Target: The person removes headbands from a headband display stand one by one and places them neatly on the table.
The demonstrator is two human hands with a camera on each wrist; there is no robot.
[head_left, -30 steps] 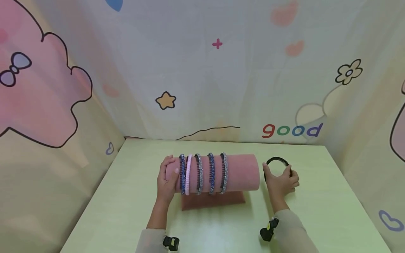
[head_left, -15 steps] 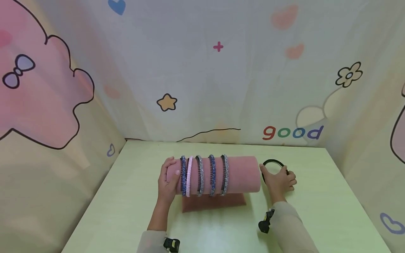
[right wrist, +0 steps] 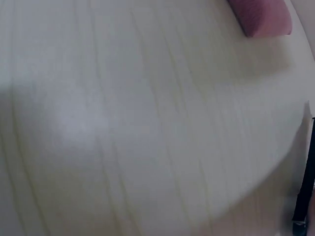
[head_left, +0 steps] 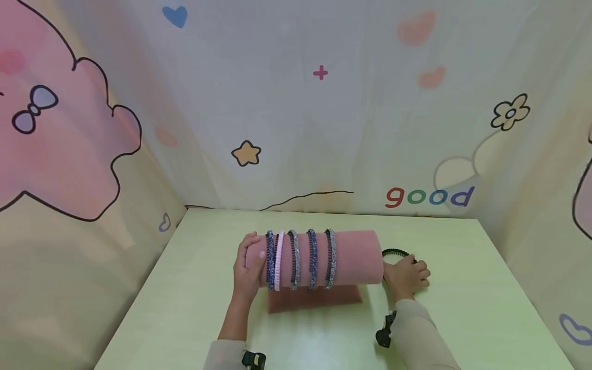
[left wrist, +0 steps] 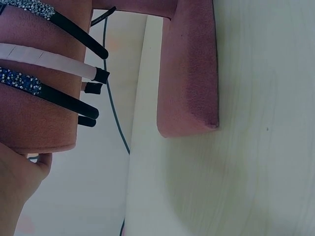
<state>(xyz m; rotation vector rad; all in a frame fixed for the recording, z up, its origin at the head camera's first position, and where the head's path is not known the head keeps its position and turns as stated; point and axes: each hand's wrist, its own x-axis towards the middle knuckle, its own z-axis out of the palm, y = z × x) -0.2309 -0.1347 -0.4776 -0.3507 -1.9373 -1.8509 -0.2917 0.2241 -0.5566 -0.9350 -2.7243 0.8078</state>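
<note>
A pink velvet headband roll [head_left: 356, 257] lies sideways on its pink base [head_left: 314, 300]. My left hand [head_left: 247, 270] grips its left end, thumb on the near face. Around the roll's left and middle sit glittery blue and silver headbands, among them a silver headband [head_left: 331, 259], a blue headband [head_left: 313, 259] and a light pink headband [head_left: 278, 262]. Just off the roll's right end, my right hand [head_left: 407, 276] holds a black toothed headband [head_left: 395, 252], low over the table. The hand hides most of that headband. In the right wrist view, a black end [right wrist: 306, 182] shows at the right edge.
The pale wood-grain table [head_left: 472, 288] runs back to a printed cloth wall [head_left: 296, 113], with cloth at both sides too. Each wrist wears a small black camera, such as the right wrist's camera [head_left: 385, 331].
My right hand has moved down and slightly left with the black headband, which now tilts flatter toward the table. My left hand keeps its grip on the roll. The head view has shifted slightly.
</note>
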